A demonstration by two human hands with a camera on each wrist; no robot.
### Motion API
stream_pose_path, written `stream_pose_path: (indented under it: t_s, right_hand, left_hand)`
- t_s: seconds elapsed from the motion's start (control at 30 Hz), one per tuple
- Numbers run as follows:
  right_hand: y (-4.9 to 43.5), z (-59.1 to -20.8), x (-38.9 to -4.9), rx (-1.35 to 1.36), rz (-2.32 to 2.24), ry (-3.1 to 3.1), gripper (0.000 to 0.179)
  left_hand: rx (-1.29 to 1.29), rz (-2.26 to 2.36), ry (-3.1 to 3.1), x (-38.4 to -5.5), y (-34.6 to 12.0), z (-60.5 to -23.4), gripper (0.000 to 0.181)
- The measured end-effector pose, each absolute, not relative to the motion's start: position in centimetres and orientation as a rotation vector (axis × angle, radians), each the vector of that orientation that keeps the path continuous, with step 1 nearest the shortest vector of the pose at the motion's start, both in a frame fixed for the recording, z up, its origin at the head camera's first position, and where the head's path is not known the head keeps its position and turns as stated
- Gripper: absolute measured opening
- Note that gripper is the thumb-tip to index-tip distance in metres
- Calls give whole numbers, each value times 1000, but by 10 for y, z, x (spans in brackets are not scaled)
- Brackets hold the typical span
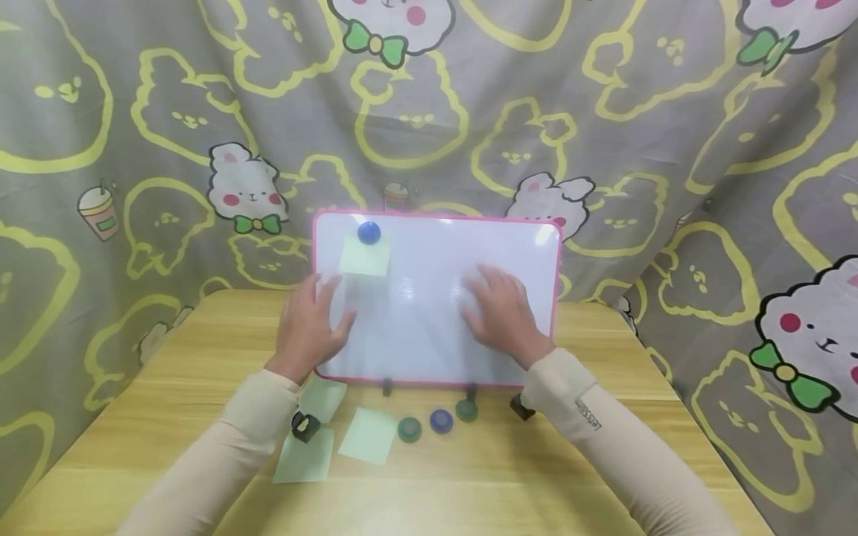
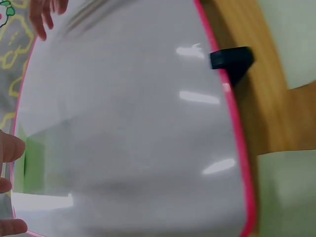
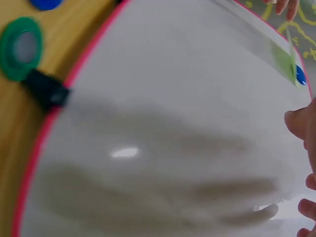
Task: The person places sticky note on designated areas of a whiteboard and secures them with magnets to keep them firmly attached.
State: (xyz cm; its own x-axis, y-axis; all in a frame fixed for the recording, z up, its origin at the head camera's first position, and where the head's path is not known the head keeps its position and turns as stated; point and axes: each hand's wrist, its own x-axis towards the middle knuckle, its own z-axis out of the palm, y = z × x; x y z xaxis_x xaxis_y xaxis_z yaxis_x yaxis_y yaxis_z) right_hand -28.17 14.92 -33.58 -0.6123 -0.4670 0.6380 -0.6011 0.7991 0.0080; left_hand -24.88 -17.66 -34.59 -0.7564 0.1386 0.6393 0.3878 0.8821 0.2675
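Note:
A whiteboard with a pink frame stands on the table, leaning back a little. Near its top left corner, a round blue magnet holds a pale green sticky note against it. My left hand is in front of the board's left edge, below that note, with its fingers spread and nothing in them. Over the right half hovers my right hand, slightly blurred, its fingers apart and holding nothing. In the right wrist view, the right thumb and fingertips appear at the side, over the white surface.
Several more pale green sticky notes lie on the wooden table before the board. Beside them are a green magnet, a blue magnet and another green magnet. Black feet support the board's lower edge. A patterned curtain hangs behind.

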Motion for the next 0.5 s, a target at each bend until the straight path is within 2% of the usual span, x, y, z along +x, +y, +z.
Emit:
stream_pose_path:
  t_s: [0.5]
  right_hand:
    - [171,-387,-246,877,149,-2465,57]
  left_hand:
    - [-319,-424,-2652,-211,-195,-391,59]
